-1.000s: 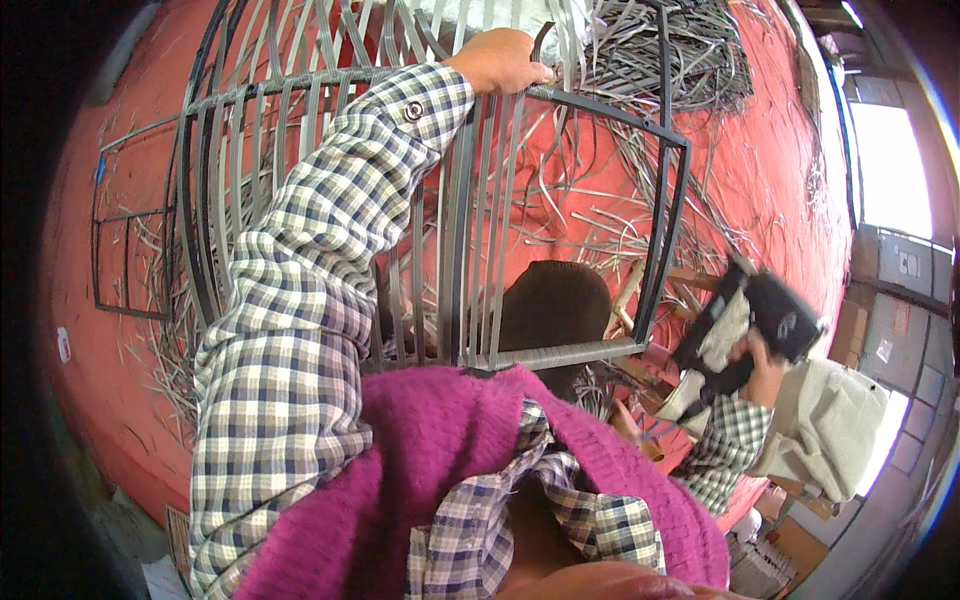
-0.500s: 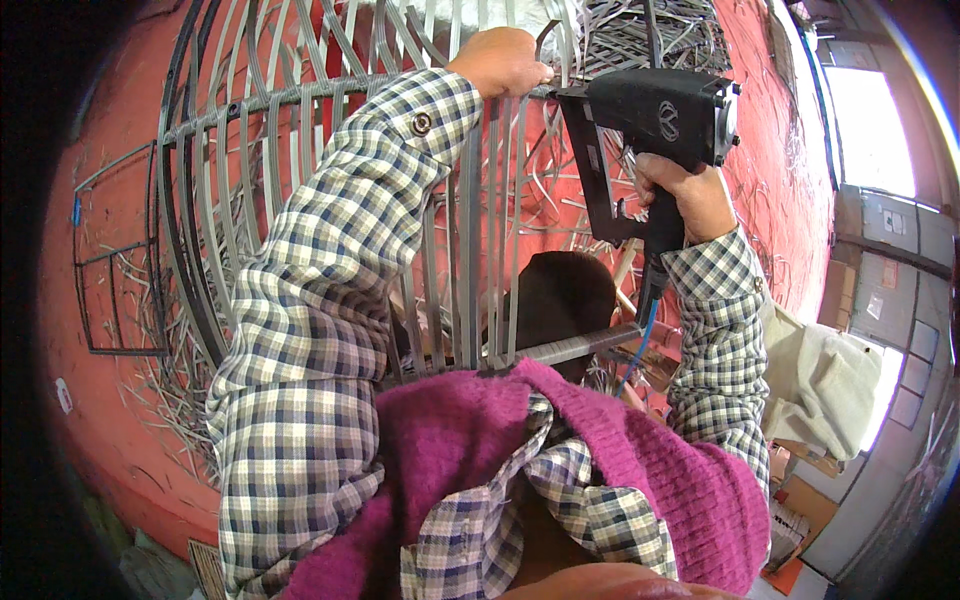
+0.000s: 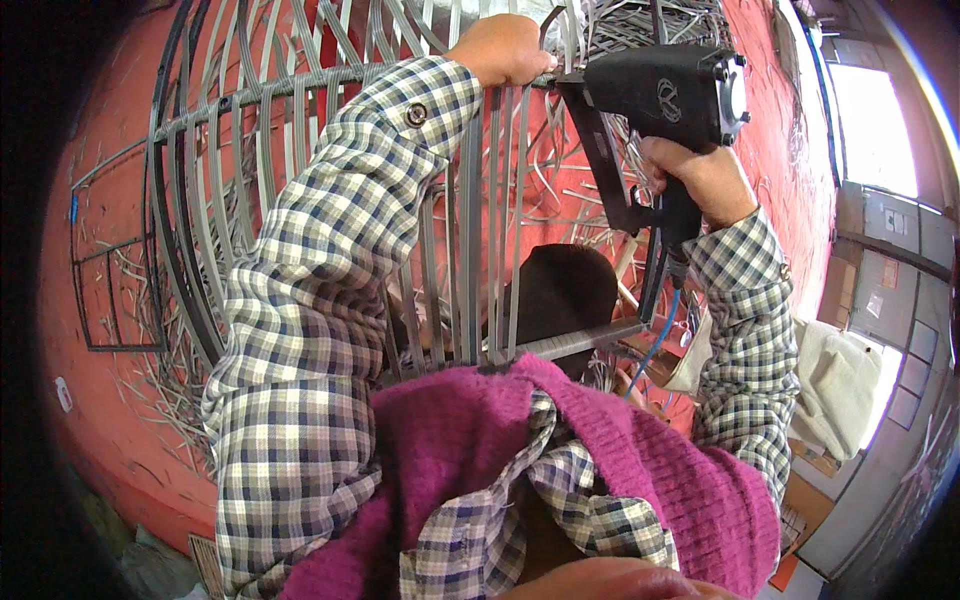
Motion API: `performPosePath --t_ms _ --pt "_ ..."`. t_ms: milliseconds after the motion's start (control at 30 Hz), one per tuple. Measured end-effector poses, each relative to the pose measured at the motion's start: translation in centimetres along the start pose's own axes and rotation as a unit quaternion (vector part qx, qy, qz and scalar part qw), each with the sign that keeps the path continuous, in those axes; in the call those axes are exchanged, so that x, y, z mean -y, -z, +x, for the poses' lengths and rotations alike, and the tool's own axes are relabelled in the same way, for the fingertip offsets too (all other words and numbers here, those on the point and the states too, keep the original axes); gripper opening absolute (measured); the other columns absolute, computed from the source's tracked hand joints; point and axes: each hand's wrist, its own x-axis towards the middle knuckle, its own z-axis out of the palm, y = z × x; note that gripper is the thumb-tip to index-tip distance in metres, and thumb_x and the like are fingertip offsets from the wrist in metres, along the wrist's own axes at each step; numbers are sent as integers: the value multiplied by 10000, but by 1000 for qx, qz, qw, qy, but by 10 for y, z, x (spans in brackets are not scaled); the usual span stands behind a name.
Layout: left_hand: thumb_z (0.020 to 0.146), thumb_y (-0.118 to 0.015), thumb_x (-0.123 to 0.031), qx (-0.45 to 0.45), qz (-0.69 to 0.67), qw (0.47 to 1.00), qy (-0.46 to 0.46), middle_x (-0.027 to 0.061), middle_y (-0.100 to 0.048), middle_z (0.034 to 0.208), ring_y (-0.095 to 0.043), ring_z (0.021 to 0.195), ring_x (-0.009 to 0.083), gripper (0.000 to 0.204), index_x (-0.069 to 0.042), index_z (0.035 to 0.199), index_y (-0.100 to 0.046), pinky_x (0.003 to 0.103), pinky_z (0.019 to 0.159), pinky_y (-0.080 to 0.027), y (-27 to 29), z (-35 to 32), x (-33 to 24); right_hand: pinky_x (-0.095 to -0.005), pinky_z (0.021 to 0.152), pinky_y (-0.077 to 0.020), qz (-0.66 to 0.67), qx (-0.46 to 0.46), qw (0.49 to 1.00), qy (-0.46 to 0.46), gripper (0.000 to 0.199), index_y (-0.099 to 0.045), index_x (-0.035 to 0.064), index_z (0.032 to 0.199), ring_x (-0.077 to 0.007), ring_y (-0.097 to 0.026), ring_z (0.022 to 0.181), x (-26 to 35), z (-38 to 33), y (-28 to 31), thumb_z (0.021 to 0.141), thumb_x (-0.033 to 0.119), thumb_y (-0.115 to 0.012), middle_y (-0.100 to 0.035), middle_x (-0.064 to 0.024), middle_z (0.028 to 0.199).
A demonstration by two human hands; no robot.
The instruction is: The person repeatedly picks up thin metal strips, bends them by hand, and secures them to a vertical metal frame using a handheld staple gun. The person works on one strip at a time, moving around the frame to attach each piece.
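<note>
My right hand is wrapped round the grip of a black air stapler. A blue air hose runs down from the grip's lower end. The stapler's nose meets the wrapped crossbar of a dark frame, just right of my left hand. That hand is closed at the bar, its thumb pointing toward the nose. A loose end of grey flat strip curls up by its fingers; the pinch itself is mostly hidden. Several more grey strips run from the crossbar toward my body.
Cut strips lie heaped on the red floor beyond the frame. Another thin dark frame lies at the left. The frame's near bar crosses close to my body, with a dark rounded shape behind it. Pale cloth hangs at the right.
The stapler and my right hand have shifted slightly up, and the right forearm has swung to the right. My left hand has risen a little in the picture, still closed at the crossbar.
</note>
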Motion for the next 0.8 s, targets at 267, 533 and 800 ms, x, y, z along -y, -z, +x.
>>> performPosePath --t_ms 267,533,800 --pt "725 -587 -391 1 -4 1000 -21 230 -630 755 -618 732 393 419 18 749 -671 451 685 -486 -15 8 9 -255 544 -395 -98 -2 995 21 171 -592 13 708 -87 -494 546 5 -3 4 840 122 -592 -537 1 612" --pt "698 -593 -398 12 -76 997 20 277 -605 750 -610 744 412 444 42 744 -641 467 679 -467 -6 -1 6 -254 512 -394 -86 -12 994 67 144 -578 17 706 -97 -496 516 6 -10 -2 822 99 -603 -546 -6 601" --pt "712 -591 -392 24 -61 997 35 280 -619 801 -614 785 414 449 46 786 -653 457 710 -477 -1 -2 0 -253 511 -396 -68 -1 997 22 144 -566 29 701 -95 -495 511 2 -7 0 826 97 -584 -528 -6 587"
